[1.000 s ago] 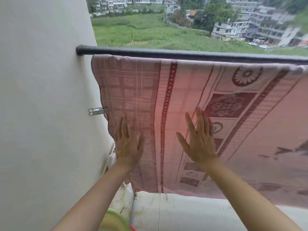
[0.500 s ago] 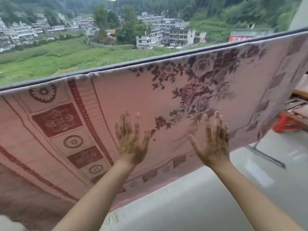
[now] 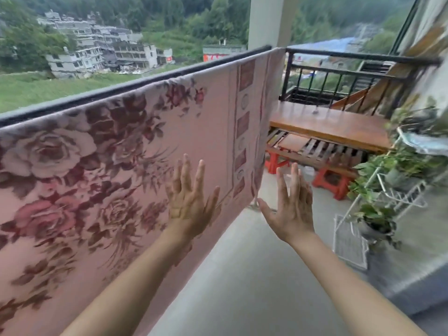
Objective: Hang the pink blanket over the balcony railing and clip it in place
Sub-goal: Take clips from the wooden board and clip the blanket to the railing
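The pink blanket (image 3: 121,166), patterned with dark red roses and a bordered right edge, hangs draped over the black balcony railing (image 3: 101,95) from the left edge of view to the white pillar. My left hand (image 3: 189,200) is raised with straight, spread fingers flat against the blanket's lower right part. Just past the blanket's right edge, my right hand (image 3: 291,204) is held up with fingers spread, holding nothing. No clip shows in view.
A white pillar (image 3: 264,20) stands at the blanket's right end. Beyond it are a wooden bench (image 3: 332,124) on red stools (image 3: 332,180), a black side railing (image 3: 351,57), and a white plant rack with potted greenery (image 3: 388,180). Grey floor (image 3: 242,275) lies below.
My view has swung right along the railing, from the wall end to the pillar end. Both hands stayed raised and spread, moving right across the blanket; my right hand now lies past its edge.
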